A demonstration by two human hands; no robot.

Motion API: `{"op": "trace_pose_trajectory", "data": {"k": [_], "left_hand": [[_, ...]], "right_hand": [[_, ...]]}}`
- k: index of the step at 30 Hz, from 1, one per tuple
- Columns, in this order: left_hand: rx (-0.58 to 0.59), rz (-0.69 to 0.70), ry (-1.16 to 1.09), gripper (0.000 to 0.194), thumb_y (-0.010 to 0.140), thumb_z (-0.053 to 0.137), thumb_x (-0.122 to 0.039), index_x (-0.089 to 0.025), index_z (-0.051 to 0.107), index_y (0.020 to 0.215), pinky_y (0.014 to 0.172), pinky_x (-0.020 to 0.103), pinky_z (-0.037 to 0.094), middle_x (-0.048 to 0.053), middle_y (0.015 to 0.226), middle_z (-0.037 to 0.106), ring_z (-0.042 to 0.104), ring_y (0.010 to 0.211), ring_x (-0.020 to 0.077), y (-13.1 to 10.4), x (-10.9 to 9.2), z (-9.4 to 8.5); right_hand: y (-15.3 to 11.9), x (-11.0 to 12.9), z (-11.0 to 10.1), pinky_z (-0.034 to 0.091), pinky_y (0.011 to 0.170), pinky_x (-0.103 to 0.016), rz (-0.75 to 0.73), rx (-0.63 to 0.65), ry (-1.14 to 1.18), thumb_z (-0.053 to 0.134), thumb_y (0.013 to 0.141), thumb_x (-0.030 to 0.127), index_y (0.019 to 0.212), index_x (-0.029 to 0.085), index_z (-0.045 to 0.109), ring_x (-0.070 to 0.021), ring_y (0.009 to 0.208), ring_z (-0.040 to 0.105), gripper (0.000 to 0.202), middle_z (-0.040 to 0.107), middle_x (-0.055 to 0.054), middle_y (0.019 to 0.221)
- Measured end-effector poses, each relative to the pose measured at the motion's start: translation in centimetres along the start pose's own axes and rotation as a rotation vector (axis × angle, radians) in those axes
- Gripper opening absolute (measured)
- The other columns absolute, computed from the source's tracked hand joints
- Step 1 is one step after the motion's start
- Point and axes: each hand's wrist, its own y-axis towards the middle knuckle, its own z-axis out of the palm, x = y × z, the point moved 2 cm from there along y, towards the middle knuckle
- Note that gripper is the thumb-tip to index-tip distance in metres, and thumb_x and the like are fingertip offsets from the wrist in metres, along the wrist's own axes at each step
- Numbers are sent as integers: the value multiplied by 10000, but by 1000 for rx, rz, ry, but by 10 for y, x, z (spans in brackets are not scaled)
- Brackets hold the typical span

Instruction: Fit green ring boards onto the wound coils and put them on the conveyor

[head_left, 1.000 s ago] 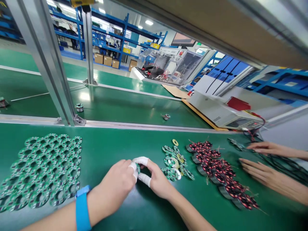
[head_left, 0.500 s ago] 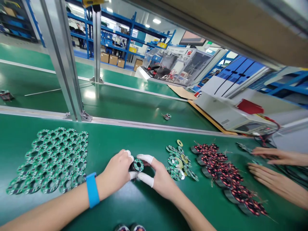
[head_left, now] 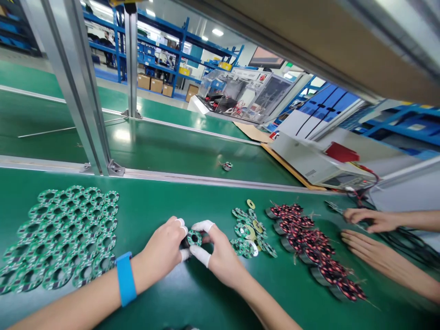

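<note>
My left hand (head_left: 165, 243), with white finger cots and a blue wristband (head_left: 125, 279), is closed around a small round motor part whose side is mostly hidden. On top of that part sits a green ring-shaped circuit board (head_left: 194, 238), facing up. From the other side, the cot-covered thumb and fingers of my right hand (head_left: 222, 254) grip the board's edge. Both hands are just above the green bench. Left of them, many similar ring boards (head_left: 74, 233) lie in rows. Loose ring boards (head_left: 242, 229), mixed with yellowish rings (head_left: 257, 225), are piled to the right.
Rows of wound motor stators (head_left: 316, 247) with loose wires stand at right. Beyond them, a co-worker's hands (head_left: 373, 233) rest near black cables (head_left: 409, 247). A metal post (head_left: 80, 91) rises at left. One stator (head_left: 226, 166) lies on the green strip behind the rail.
The view has shifted slightly, so most things sit further left. My hands keep hold of the motor part and board. One of the co-worker's hands has curled its fingers more.
</note>
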Motion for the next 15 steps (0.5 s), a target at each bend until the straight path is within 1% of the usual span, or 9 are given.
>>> {"op": "trace_pose_trajectory", "data": {"k": [3,6,8,10,11,12,13,14,15], "left_hand": [[14,-12,-30,83,736,645,-170,-129,594,787,771,332,440,52,843,548,487,835,205,0,1,-1],[33,-38,-50,152,724,667,-245,-134,599,803,765,336,440,56,862,546,491,847,214,-2,0,-12],[5,-32,-39,212,704,682,-254,-140,600,862,775,330,439,64,917,549,494,880,220,-5,-3,-22],[-59,48,29,159,741,633,-181,-153,590,892,763,293,438,59,936,560,506,872,198,-7,-9,-25],[-98,117,84,111,774,577,-123,-161,585,878,737,267,435,49,911,570,515,842,177,-7,-12,-21],[-105,217,161,80,810,525,-105,-161,581,821,689,253,431,38,831,577,519,775,162,-5,-14,-14],[-110,315,227,104,830,509,-116,-155,565,751,628,242,421,25,735,567,513,703,149,-2,-15,-4],[-131,383,288,135,831,516,-137,-156,548,701,609,250,414,21,678,551,515,693,157,3,-13,7],[-146,443,347,161,822,538,-171,-158,533,661,582,261,406,23,639,540,520,690,171,8,-10,18]], "right_hand": [[2,0,0,491,704,-314,16,11,-14,594,676,132,920,196,548,-181,820,562,256,583,-41,912],[3,-1,1,488,707,-318,13,20,-3,590,678,146,922,197,551,-187,824,563,252,588,-44,918],[2,-3,1,490,701,-314,-7,14,7,578,678,154,925,200,553,-193,831,567,252,596,-47,923],[2,-6,1,495,693,-315,-33,5,1,567,683,176,922,201,558,-200,826,575,240,605,-53,915],[3,-10,1,497,700,-320,-43,6,-10,566,688,193,923,203,562,-205,825,579,235,611,-57,911],[4,-15,1,500,701,-326,-56,3,-24,570,686,212,920,206,568,-209,810,585,234,618,-59,902],[5,-22,2,504,713,-334,-68,13,-31,577,674,222,925,209,577,-216,811,591,251,627,-64,909],[7,-30,2,508,725,-339,-70,22,-34,581,671,231,946,215,583,-223,822,598,276,633,-68,926],[10,-39,1,516,703,-340,-73,24,-25,593,646,244,958,218,593,-230,794,609,313,641,-73,915]]}}
